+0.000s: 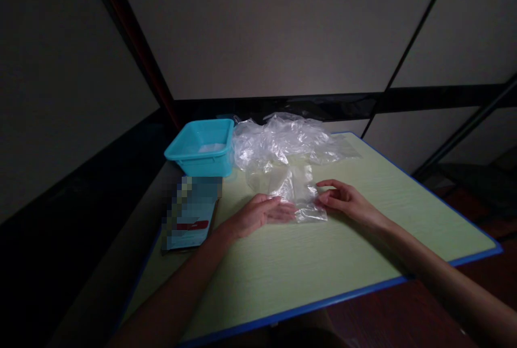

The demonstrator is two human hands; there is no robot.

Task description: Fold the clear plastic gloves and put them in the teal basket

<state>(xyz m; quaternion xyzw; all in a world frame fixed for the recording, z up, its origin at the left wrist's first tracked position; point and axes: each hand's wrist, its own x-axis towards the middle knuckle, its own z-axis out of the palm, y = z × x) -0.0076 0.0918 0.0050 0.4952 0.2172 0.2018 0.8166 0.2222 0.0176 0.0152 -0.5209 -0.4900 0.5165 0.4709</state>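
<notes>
A small clear plastic bag [301, 189] lies low over the table between my two hands. My left hand [258, 213] is at its left side, thumb near the top layer. The outstretched fingers show through the film; whether they are inside the bag or beneath it I cannot tell. My right hand [341, 202] pinches the bag's right edge between thumb and fingers. Just behind, a crumpled heap of clear plastic bags [286, 135] spreads over the back of the table, and its near edge meets the small bag.
A turquoise plastic basin [205, 165] stands at the back left, with something pale inside. In front of it lies a phone-like device [194, 213], partly pixelated, its screen lit. The pale green table [258, 278] has a blue edge. Light wall panels [262, 30] rise behind it.
</notes>
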